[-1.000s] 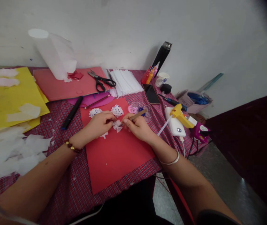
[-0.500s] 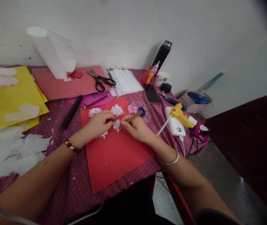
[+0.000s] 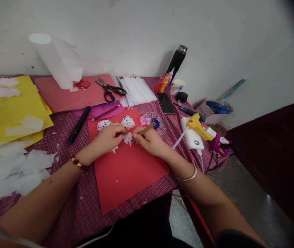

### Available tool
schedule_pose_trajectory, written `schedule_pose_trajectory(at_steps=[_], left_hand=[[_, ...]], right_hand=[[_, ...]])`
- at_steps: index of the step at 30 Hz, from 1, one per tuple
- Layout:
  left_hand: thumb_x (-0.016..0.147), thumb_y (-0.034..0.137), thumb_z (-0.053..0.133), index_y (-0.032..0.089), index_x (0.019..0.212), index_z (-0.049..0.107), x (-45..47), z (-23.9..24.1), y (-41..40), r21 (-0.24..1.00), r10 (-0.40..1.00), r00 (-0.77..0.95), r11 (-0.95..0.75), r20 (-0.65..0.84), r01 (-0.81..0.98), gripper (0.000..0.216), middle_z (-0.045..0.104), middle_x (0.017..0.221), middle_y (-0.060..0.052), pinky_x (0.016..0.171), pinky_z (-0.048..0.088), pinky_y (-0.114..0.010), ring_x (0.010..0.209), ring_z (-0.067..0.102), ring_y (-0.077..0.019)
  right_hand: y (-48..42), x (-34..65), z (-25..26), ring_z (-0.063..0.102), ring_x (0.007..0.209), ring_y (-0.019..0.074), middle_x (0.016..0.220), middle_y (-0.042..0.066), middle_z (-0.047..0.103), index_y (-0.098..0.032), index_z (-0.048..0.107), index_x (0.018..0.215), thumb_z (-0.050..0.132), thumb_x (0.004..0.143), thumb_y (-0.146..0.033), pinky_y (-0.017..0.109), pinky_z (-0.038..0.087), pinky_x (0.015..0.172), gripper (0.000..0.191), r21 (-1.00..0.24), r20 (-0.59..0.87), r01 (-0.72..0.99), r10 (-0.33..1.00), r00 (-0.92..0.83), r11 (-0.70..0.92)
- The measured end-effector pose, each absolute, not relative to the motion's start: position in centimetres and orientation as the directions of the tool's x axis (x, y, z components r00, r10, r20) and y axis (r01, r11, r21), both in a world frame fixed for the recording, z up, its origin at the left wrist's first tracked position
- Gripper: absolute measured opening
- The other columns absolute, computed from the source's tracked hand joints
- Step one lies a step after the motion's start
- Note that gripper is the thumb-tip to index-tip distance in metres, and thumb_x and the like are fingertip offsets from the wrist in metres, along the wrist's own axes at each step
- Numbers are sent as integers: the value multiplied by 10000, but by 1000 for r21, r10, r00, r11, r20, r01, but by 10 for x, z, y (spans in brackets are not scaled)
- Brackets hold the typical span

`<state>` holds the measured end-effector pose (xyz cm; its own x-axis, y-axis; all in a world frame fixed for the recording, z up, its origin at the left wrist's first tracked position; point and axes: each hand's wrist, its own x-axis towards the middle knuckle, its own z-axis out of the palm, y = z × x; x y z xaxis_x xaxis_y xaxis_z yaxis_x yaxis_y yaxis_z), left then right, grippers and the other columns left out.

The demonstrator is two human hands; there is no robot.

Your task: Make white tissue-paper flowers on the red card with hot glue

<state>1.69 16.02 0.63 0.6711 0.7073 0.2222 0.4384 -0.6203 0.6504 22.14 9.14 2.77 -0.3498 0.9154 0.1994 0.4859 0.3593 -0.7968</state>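
Observation:
My left hand (image 3: 108, 136) pinches a small white tissue-paper flower (image 3: 128, 138) lying on a red paper sheet (image 3: 126, 165). My right hand (image 3: 149, 140) is closed around a thin brown stick (image 3: 147, 128), likely a brush, whose tip meets the flower. Two other white flowers speckled with blue (image 3: 128, 122) (image 3: 103, 124) lie on the red sheet just behind my hands. A clear paint palette (image 3: 154, 121) with a blue well sits right behind my right hand.
Yellow glue gun (image 3: 198, 126) on a white power bank, phone (image 3: 165, 102), scissors (image 3: 110, 89), black marker (image 3: 79, 124), white sticks (image 3: 136, 90), paint bottles, cup and black flask at the back. Yellow paper (image 3: 9, 110) and white tissue scraps (image 3: 12, 168) lie left. The table edge drops off at right.
The stick in my right hand has dropped lower and drawn in toward the flower. My hands have stayed almost in place.

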Motion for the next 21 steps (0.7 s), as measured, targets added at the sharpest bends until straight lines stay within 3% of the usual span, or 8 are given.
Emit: schedule_pose_trajectory(at_steps=[21], left_hand=[[829,134,494,163,849,692,18,3,159,668,706,661,-623,256,407,201,707,921,-79,809,504,-352,884,654,-213]], right_hand=[[92,220,23,529,707,134,767,23,599,-156,602,865,449,1012,-332,261,403,685,276,-776,227,484,896,-382,403]])
